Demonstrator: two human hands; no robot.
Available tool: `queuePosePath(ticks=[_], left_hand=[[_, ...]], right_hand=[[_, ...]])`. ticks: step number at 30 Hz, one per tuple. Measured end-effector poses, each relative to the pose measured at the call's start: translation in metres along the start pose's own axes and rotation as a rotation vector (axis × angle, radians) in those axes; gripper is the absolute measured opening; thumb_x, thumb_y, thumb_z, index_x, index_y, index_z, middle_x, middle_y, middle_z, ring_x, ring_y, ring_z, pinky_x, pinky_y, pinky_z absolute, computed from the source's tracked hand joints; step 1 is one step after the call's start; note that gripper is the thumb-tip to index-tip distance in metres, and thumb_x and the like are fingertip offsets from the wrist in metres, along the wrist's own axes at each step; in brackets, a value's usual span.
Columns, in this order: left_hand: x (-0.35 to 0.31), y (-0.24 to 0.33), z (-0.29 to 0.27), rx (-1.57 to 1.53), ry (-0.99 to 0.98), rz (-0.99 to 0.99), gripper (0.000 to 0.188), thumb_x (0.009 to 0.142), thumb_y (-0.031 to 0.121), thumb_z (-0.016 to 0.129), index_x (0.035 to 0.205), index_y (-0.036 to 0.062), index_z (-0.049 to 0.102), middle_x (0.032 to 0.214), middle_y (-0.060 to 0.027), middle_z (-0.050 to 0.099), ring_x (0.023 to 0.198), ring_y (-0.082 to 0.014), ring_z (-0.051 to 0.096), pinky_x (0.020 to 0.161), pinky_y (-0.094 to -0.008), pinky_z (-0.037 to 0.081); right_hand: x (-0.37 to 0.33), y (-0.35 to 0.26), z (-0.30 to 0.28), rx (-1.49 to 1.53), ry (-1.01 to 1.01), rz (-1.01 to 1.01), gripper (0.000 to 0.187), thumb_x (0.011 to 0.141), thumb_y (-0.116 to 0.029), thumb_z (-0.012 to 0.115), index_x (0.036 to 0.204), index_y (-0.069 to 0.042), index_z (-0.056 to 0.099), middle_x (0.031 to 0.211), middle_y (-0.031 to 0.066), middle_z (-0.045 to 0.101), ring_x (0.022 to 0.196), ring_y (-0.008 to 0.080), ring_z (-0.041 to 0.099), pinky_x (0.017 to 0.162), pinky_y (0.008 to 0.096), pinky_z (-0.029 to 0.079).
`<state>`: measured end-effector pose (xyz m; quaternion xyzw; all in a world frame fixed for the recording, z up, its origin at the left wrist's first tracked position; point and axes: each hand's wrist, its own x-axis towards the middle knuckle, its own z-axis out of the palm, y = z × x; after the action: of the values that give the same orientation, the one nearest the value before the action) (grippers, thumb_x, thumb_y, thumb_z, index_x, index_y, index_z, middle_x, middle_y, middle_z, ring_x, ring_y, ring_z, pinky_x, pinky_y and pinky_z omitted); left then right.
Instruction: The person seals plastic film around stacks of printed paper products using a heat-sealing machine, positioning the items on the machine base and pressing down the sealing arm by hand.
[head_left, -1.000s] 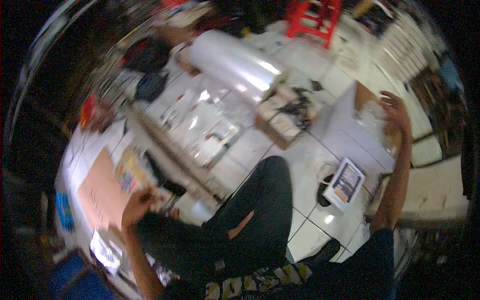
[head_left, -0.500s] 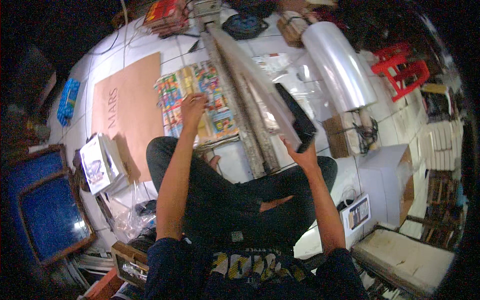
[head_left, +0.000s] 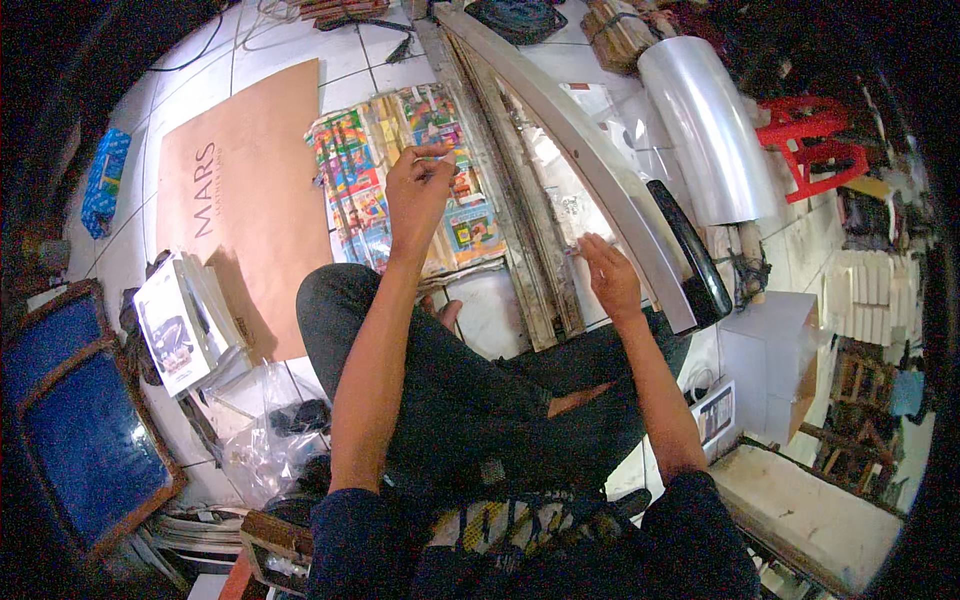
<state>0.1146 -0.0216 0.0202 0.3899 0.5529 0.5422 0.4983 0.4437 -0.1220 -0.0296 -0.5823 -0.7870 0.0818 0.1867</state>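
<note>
A long hinged sealer or cutter lies before me, with a narrow worn base (head_left: 500, 190). Its light metal lever arm (head_left: 580, 160) is swung up to the right and ends in a black handle (head_left: 690, 250). My right hand (head_left: 612, 280) is between base and arm, off the handle, fingertips drawn together over pale, shiny material. My left hand (head_left: 418, 195) hovers above a pad covered in colourful printed sheets (head_left: 475, 225), left of the base. Its thumb and fingers are pinched. Whatever either hand pinches is too small or clear to make out.
A flat brown cardboard sheet (head_left: 260, 200) lies left, beside a stack of booklets (head_left: 185, 320). To the right are a clear plastic film roll (head_left: 705, 130), a red plastic stool (head_left: 810, 145) and a white box (head_left: 770, 360). Blue framed panels (head_left: 95, 430) lean at lower left.
My right hand has let go of the lever arm's handle end and sits left of it. The arm stays raised, farther right in view. My left hand has moved right, toward the base.
</note>
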Motion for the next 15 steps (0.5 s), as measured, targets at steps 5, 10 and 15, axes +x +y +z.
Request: queuePosePath(ticks=[5, 10, 15], left_hand=[[-0.004, 0.000, 0.004, 0.017, -0.035, -0.009, 0.019, 0.090, 0.014, 0.070, 0.104, 0.0038, 0.064, 0.078, -0.0067, 0.068, 0.071, -0.0123, 0.066, 0.064, -0.0272, 0.050], [-0.001, -0.006, 0.008, 0.106, -0.078, 0.028, 0.017, 0.090, 0.017, 0.069, 0.101, 0.0037, 0.066, 0.079, -0.0088, 0.070, 0.071, -0.0145, 0.068, 0.065, -0.0279, 0.052], [-0.012, -0.014, 0.022, 0.221, -0.499, -0.170, 0.031, 0.098, 0.029, 0.060, 0.102, -0.0010, 0.066, 0.086, -0.0124, 0.073, 0.074, -0.0202, 0.071, 0.067, -0.0327, 0.058]], right_hand=[[0.013, -0.005, -0.007, 0.041, 0.130, 0.051, 0.037, 0.086, -0.004, 0.071, 0.122, -0.013, 0.067, 0.125, 0.0086, 0.068, 0.130, 0.0271, 0.054, 0.105, 0.0401, 0.046], [0.014, -0.008, -0.021, 0.375, 0.042, 0.199, 0.041, 0.087, -0.011, 0.072, 0.127, -0.017, 0.065, 0.135, 0.0087, 0.060, 0.133, 0.0291, 0.051, 0.105, 0.0392, 0.045], [0.006, 0.012, -0.032, -0.192, 0.079, -0.031, 0.041, 0.096, -0.025, 0.062, 0.136, -0.016, 0.057, 0.139, 0.0099, 0.055, 0.128, 0.0277, 0.053, 0.108, 0.0402, 0.043]])
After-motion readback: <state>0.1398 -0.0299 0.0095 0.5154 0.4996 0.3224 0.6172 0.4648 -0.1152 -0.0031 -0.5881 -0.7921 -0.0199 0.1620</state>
